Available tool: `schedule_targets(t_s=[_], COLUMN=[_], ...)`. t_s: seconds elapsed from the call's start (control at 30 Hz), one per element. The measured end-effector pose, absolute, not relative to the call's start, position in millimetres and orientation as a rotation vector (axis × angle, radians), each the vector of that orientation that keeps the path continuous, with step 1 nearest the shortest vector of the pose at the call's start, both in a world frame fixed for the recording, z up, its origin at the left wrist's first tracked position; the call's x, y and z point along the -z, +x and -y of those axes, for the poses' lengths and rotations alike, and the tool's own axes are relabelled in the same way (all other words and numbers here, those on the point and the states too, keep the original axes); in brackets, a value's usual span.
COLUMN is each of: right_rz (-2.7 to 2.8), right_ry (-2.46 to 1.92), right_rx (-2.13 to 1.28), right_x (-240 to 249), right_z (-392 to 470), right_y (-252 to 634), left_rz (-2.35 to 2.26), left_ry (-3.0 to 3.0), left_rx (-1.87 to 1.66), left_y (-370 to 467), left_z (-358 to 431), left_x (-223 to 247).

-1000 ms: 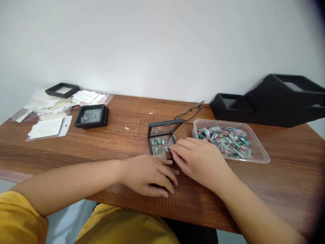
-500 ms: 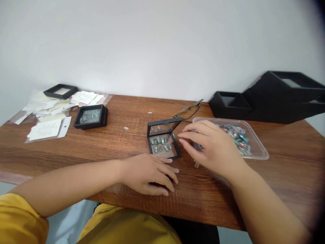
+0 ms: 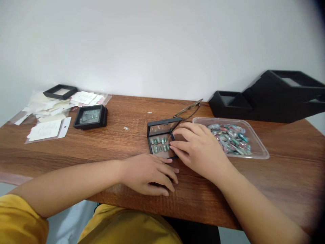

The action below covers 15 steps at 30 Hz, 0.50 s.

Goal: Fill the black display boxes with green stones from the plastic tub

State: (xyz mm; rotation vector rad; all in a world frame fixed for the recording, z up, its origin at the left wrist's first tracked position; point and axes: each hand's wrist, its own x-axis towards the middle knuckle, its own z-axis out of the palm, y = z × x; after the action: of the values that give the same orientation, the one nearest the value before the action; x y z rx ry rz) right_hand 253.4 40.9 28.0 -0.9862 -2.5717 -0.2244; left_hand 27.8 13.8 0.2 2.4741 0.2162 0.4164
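In front of me stands a small black display case (image 3: 165, 127) with its lid raised. Inside, green press-on nails (image 3: 160, 148) lie in two rows on a clear film. My right hand (image 3: 200, 149) reaches over the case's right side, thumb and fingertips pinched at the nail that ends the lower row; the fingers partly cover it. My left hand (image 3: 152, 174) rests palm down on the table just before the case, fingers spread and holding nothing, with its fingertips near the front edge.
A clear plastic tub (image 3: 259, 145) of packaged nails sits at right. Black boxes (image 3: 274, 98) are stacked behind it, and glasses (image 3: 188, 108) lie near the wall. At left are a closed case (image 3: 90, 117), another black frame (image 3: 60, 91) and white cards (image 3: 45, 129).
My right hand has moved left from beside the tub to the open case, and its fingertips are now over the lower row. My left hand stays where it was.
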Motion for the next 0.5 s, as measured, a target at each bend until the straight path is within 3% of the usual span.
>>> schedule_targets(t_s=[0.37,0.5], right_rz=[2.442,2.328], right_ry=[-0.945,-0.947], right_rx=[0.127,0.136], right_x=[-36,-38], right_z=[-44,-48], right_y=[257,260], left_rz=[-0.169,-0.04], left_ry=[2.555,2.704], left_rx=[-0.437,-0.688], left_y=[29,21], left_z=[-14,-16], left_x=[-2,-5])
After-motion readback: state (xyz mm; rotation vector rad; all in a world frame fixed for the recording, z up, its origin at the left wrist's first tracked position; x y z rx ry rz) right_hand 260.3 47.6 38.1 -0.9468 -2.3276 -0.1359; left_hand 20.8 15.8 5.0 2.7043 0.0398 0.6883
